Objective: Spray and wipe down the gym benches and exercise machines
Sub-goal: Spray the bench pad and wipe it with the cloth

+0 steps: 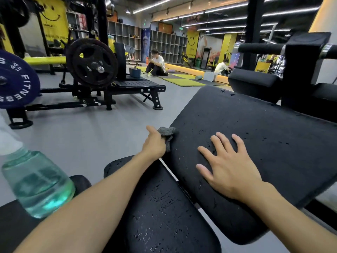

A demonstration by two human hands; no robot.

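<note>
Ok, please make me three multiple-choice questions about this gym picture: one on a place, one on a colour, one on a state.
1. Where is the grey cloth? A) on the floor B) at the left edge of the large bench pad C) on a weight plate
2. What colour is the liquid in the spray bottle? A) red B) pale green C) orange
3. How is the right hand? A) fist B) gripping a bar C) flat, fingers spread
Answers: B, the left hand holds it there; B, green shows through clear plastic; C, the palm lies on the pad.
</note>
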